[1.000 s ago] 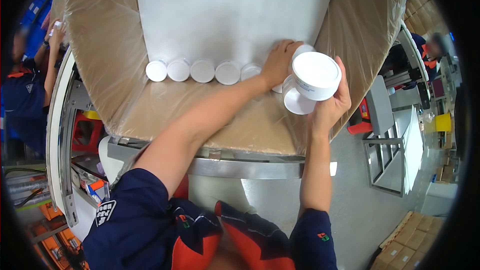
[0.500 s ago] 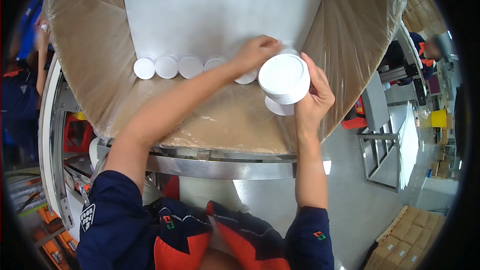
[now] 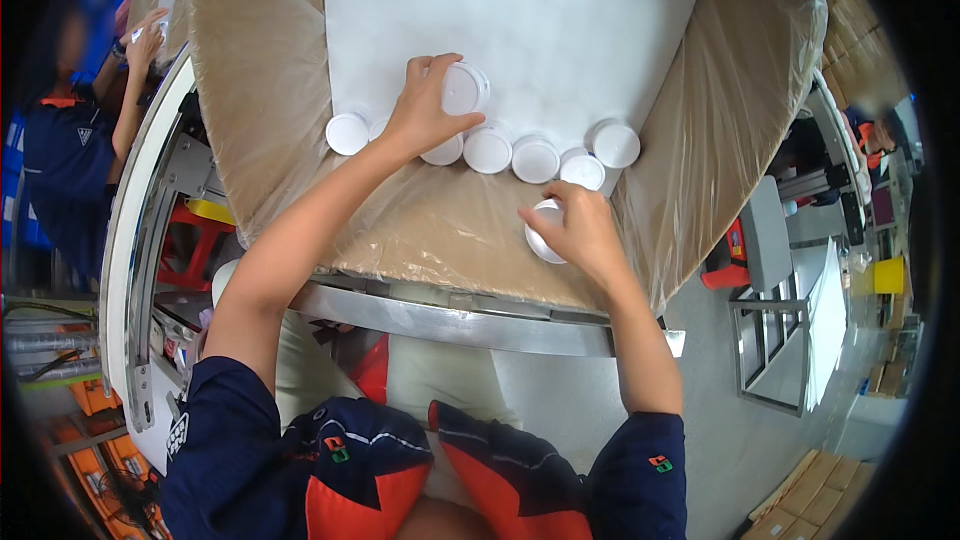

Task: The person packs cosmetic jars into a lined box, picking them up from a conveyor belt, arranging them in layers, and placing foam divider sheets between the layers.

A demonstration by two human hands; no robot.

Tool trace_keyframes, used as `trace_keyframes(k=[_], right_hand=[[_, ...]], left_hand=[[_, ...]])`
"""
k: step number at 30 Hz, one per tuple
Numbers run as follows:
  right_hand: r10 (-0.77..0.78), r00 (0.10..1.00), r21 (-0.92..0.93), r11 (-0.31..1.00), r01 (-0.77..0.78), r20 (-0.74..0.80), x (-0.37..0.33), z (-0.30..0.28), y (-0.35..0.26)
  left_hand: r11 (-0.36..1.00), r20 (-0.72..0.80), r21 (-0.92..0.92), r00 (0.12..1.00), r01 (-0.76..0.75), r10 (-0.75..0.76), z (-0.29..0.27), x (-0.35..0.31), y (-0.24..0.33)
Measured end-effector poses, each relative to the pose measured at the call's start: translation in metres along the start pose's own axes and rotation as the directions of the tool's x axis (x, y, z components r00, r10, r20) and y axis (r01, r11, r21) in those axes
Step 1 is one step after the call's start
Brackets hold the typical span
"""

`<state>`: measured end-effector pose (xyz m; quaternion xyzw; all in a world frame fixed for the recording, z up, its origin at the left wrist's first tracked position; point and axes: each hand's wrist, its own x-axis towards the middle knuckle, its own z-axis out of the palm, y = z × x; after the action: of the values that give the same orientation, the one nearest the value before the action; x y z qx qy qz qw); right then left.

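Near the front edge of a white sheet point(image 3: 520, 30), my left hand point(image 3: 418, 112) is closed around the side of a white round jar point(image 3: 465, 90), seen from its flat top. My right hand point(image 3: 585, 230) pinches another white round jar point(image 3: 545, 232), which is closer to me over the plastic-covered wall of the box. Several similar jars stand in an uneven row between and beside my hands, among them a jar at the left end point(image 3: 347, 134) and a jar at the right end point(image 3: 615, 144). My left hand and wrist partly cover the row.
Clear plastic film lines the big brown carton point(image 3: 740, 110) around the sheet. A metal rail point(image 3: 450, 320) runs along its near side. Another person point(image 3: 75, 150) works at the left. To the right are a metal-framed stand point(image 3: 770, 340) and stacked cardboard boxes point(image 3: 815, 500).
My left hand has moved left and is now around a jar. My right hand has lowered, and the jar once raised in it is no longer held up close. The view has shifted somewhat.
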<state>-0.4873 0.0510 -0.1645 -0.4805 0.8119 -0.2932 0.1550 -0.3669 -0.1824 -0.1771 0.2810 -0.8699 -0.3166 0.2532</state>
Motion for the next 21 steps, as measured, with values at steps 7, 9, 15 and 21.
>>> trace_keyframes(k=[7,9,15,21], right_hand=[[-0.093,0.951,0.038,0.993,0.109,-0.295,0.047,-0.022,-0.009],[-0.517,0.684,-0.356,0.855,0.377,-0.515,0.09,-0.011,0.009],[-0.693,0.7,-0.736,0.563,0.376,-0.172,0.124,0.022,0.084],[-0.513,0.831,-0.464,0.802,0.375,-0.214,0.101,0.039,0.062]], left_hand=[[0.985,-0.064,0.07,0.984,-0.16,0.165,0.033,0.011,-0.011],[0.97,-0.085,0.127,0.973,-0.205,0.217,0.049,0.015,-0.002],[0.977,-0.046,0.097,0.98,-0.188,0.193,0.094,0.019,0.005],[0.98,-0.069,0.131,0.984,-0.152,0.162,0.093,0.016,-0.009]])
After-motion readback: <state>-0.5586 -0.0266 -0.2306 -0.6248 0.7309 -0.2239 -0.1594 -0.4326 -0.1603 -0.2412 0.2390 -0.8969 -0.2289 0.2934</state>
